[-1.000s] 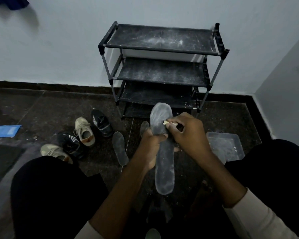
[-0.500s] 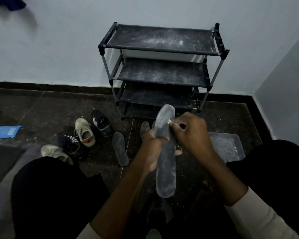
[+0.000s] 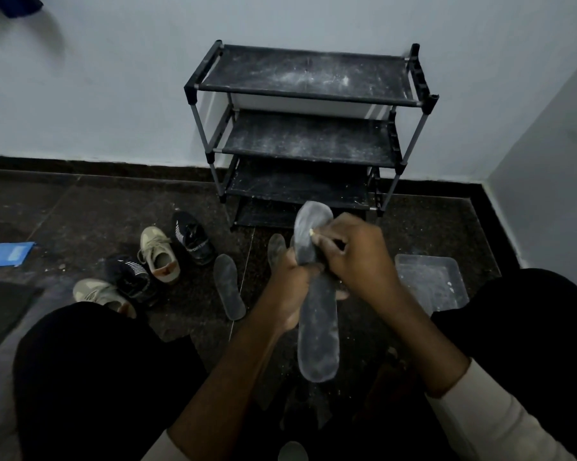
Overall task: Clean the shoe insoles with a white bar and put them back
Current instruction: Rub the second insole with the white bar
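— Where is the insole we are cleaning?

— We see the grey insole [image 3: 317,331] held up above the floor [image 3: 81,221], between the two knees. Its toe end points toward the shoe rack [image 3: 307,138] and its heel end toward us. Its surface is dusted white.

— And how do the hands stand?

— The left hand [image 3: 292,284] is wrapped round the insole's middle from the left, fingers curled behind it. The right hand [image 3: 357,257] pinches the white bar [image 3: 311,231]. We can make out only a small pale tip of it past the fingertips, and that tip touches the insole near its toe end.

— What else do we find on the floor?

— A second insole [image 3: 229,287] lies flat just left of the left hand. A third insole [image 3: 276,249] shows partly behind that hand. Further left sit four shoes close together: a black shoe [image 3: 192,237] nearest the rack, a beige shoe [image 3: 159,251] beside it, a striped black shoe [image 3: 130,277], and a pale shoe [image 3: 101,294] partly hidden by the left knee. To the right of the right hand rests a clear plastic tray [image 3: 430,281], powdered white. A blue flat thing [image 3: 6,254] lies at the floor's left edge. The rack stands at the floor's far edge against the wall [image 3: 114,78], its shelves streaked with white.
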Demonstrator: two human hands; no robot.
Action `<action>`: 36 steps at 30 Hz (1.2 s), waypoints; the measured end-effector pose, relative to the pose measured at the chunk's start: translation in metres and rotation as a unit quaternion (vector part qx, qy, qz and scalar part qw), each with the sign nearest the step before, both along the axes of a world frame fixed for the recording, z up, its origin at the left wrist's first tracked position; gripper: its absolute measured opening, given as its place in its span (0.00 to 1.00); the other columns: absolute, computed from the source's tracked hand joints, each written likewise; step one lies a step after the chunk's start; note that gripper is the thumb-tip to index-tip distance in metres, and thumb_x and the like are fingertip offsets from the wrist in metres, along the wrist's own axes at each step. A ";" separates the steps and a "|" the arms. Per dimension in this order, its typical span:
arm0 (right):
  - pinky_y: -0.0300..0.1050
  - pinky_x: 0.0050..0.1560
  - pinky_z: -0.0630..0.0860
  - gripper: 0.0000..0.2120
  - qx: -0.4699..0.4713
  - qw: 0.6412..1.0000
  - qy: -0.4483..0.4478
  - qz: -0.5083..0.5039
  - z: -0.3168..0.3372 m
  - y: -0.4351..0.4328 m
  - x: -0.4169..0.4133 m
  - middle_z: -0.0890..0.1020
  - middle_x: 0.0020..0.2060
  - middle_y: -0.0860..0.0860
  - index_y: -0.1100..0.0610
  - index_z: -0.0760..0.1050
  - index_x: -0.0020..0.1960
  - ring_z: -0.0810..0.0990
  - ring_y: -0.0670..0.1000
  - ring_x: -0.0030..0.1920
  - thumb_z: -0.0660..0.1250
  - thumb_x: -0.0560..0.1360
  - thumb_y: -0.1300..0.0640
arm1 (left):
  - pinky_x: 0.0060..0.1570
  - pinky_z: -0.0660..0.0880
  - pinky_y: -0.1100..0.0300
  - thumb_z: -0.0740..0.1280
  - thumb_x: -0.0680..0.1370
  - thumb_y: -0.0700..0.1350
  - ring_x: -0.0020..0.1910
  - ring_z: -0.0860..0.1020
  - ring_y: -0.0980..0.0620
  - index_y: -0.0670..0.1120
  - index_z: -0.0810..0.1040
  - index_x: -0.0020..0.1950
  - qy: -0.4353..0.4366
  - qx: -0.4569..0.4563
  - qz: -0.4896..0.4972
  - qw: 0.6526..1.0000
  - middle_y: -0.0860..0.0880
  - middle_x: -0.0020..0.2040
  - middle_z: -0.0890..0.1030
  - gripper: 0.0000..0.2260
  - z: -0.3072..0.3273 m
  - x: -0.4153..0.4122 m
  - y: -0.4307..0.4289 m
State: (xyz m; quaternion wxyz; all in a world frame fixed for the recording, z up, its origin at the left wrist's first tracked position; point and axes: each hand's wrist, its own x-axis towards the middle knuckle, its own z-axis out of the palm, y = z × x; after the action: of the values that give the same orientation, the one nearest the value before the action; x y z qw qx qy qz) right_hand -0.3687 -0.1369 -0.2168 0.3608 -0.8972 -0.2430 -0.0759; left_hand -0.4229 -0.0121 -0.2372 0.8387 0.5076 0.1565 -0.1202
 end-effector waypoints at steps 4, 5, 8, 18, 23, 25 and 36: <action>0.51 0.44 0.80 0.05 0.002 1.000 0.009 -0.007 -0.001 -0.007 -0.006 0.81 0.41 0.51 0.58 0.85 0.46 0.80 0.47 0.40 0.70 0.78 0.58 | 0.46 0.84 0.43 0.59 0.82 0.32 0.53 0.85 0.39 0.35 0.72 0.69 -0.009 -0.013 0.005 1.000 0.30 0.61 0.79 0.15 -0.002 -0.002 0.003; 0.51 0.43 0.79 0.06 0.015 0.999 0.002 -0.028 0.002 -0.009 0.000 0.81 0.40 0.51 0.58 0.84 0.44 0.80 0.47 0.39 0.70 0.78 0.59 | 0.48 0.84 0.41 0.59 0.82 0.31 0.56 0.84 0.37 0.37 0.72 0.71 -0.020 -0.019 -0.001 1.000 0.32 0.63 0.80 0.17 -0.001 -0.006 0.003; 0.49 0.43 0.78 0.06 0.042 0.998 -0.016 -0.035 0.010 -0.005 0.003 0.82 0.40 0.51 0.58 0.85 0.43 0.80 0.46 0.39 0.71 0.77 0.60 | 0.50 0.83 0.41 0.60 0.82 0.30 0.56 0.84 0.38 0.38 0.74 0.68 -0.029 0.000 -0.002 1.000 0.34 0.63 0.81 0.16 -0.002 -0.004 0.002; 0.51 0.44 0.80 0.05 0.048 0.998 0.005 -0.043 0.010 -0.006 0.003 0.82 0.40 0.52 0.59 0.85 0.44 0.81 0.47 0.39 0.71 0.77 0.60 | 0.46 0.84 0.44 0.59 0.82 0.30 0.58 0.83 0.36 0.39 0.72 0.72 -0.013 0.002 0.007 1.000 0.34 0.65 0.80 0.18 0.004 -0.006 0.001; 0.52 0.43 0.81 0.07 -0.001 0.999 0.037 -0.023 0.006 -0.008 -0.008 0.82 0.40 0.52 0.59 0.84 0.43 0.81 0.47 0.38 0.71 0.77 0.59 | 0.55 0.81 0.38 0.58 0.85 0.35 0.62 0.81 0.34 0.39 0.69 0.75 0.037 0.006 0.006 0.999 0.33 0.67 0.78 0.17 0.001 -0.006 0.004; 0.54 0.42 0.80 0.08 0.025 0.997 0.022 -0.070 0.009 -0.012 0.004 0.82 0.38 0.53 0.61 0.83 0.41 0.80 0.48 0.37 0.71 0.77 0.60 | 0.48 0.84 0.41 0.58 0.84 0.33 0.57 0.84 0.36 0.40 0.70 0.74 0.003 -0.014 -0.003 1.000 0.35 0.65 0.80 0.18 0.002 -0.015 0.003; 0.52 0.41 0.79 0.06 0.055 0.996 -0.002 -0.076 0.003 -0.007 0.004 0.82 0.40 0.48 0.56 0.85 0.44 0.80 0.45 0.38 0.71 0.77 0.55 | 0.45 0.83 0.42 0.60 0.82 0.31 0.56 0.84 0.36 0.39 0.73 0.71 -0.012 -0.002 -0.019 1.000 0.33 0.64 0.79 0.17 -0.016 -0.002 0.003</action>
State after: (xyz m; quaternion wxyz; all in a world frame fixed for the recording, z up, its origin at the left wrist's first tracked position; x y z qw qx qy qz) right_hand -0.3645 -0.1442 -0.2139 0.4024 -0.8917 -0.1701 -0.1178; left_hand -0.4252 -0.0096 -0.2533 0.8389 0.5104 0.1371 -0.1302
